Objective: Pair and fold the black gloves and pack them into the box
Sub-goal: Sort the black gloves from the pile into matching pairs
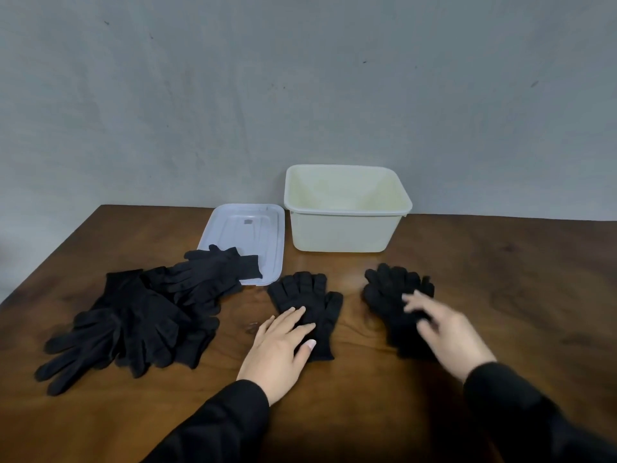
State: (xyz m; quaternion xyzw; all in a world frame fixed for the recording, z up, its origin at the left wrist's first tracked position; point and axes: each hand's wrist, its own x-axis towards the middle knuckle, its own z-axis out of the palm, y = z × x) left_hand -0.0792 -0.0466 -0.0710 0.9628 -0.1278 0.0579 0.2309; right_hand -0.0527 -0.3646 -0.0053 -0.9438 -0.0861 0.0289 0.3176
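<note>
1. Bench (500, 295): dark brown wood, set against a grey wall (300, 78); carries every item below.
2. Box (347, 225): cream plastic, rectangular, open-topped, standing upright at the far edge of the bench near the wall. No glove shows inside it.
3. Lid (243, 228): pale translucent plastic, lying flat just left of the box, apart from it.
4. Heap of black gloves (143, 315): several gloves piled loosely on the left part of the bench; the farthest one overlaps the near edge of the lid. The exact count cannot be told.
5. Centre glove (310, 295): black knit, laid flat in front of the box, fingers pointing toward the wall.
6. Right glove (390, 289): black knit, lying near the centre glove but not touching it, fingers likewise pointing away.
7. Left hand (283, 349): palm down, fingers straight and slightly spread, resting on the left side of the centre glove. Black sleeve at the wrist.
8. Right hand (447, 332): blurred, fingers extended and spread over the right glove; whether it presses on the glove or hovers just above cannot be told.
</note>
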